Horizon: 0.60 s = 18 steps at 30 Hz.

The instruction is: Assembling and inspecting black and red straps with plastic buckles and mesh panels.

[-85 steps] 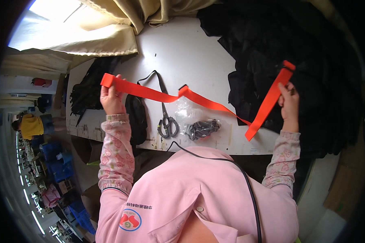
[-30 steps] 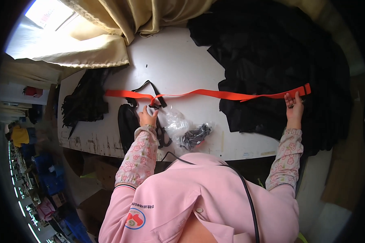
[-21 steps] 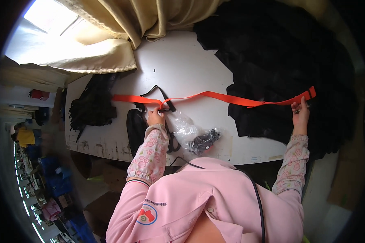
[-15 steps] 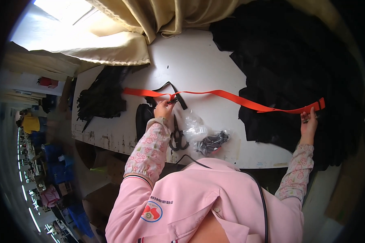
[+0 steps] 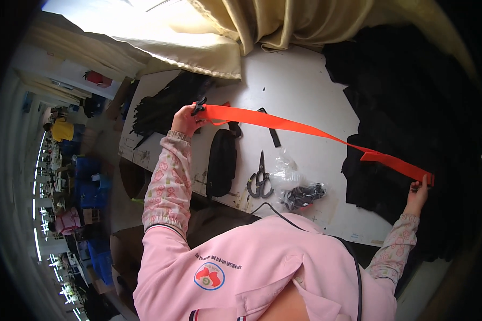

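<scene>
A long orange webbing strap [image 5: 284, 126] is stretched between my two hands above the table. My left hand [image 5: 185, 121] is closed on a black plastic buckle [image 5: 199, 105] at the strap's left end. At the far right, my right hand [image 5: 416, 196] pinches the other end, where the strap is doubled back and a dark piece shows at its tip. Below the strap lie a black fabric pouch [image 5: 221, 163], dark-handled scissors [image 5: 260, 181] pointing away from me, and a clear plastic bag [image 5: 289, 174] with dark small parts in it.
A large heap of black fabric [image 5: 396, 107] covers the table's right side. Black strips [image 5: 168, 104] are bundled at the left. Beige curtain cloth [image 5: 300, 21] hangs over the far edge of the white table [image 5: 289, 75]. A person in yellow [image 5: 63, 130] is in the room far left.
My left hand has moved left and up with the buckle, off the table's middle. My right hand has shifted slightly nearer me. The strap is drawn out longer, and the view has turned a little.
</scene>
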Motion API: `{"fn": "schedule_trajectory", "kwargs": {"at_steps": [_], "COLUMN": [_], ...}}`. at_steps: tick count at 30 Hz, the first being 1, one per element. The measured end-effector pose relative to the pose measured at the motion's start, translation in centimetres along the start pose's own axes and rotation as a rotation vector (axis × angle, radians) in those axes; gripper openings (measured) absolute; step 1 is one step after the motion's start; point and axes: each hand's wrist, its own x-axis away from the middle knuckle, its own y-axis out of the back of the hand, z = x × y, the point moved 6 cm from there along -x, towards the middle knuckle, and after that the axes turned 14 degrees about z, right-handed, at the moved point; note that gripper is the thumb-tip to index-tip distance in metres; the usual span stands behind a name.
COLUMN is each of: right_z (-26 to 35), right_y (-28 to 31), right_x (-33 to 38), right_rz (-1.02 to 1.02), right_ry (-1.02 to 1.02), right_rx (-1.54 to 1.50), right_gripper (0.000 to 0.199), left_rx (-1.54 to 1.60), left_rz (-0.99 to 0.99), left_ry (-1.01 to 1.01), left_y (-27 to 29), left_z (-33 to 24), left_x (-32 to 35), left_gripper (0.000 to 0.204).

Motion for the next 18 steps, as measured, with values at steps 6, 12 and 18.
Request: {"fn": "schedule_trajectory", "kwargs": {"at_steps": [6,12,18], "right_z": [-2.5,-4.1,-5.8], "right_y": [-0.4,-0.8,0.2], "right_x": [0.3,1.7,2.3], "right_rz": [-0.024,-0.002,0.024], "right_ry": [-0.021,-0.056,-0.094], "right_rx": [0.011,-0.008,-0.046], "right_gripper": [0.021,0.021,0.02], "left_rx": [-0.082,-0.156,-0.293], "left_rz": [-0.081,-0.165,-0.249], "left_ry": [0.04,0.031,-0.009], "left_y": [1.6,2.4,2.7], "left_z": [-0.5,-0.4,-1.2], "left_x": [2.5,4.2,4.7], "left_gripper": [0.024,0.027,0.018]}}
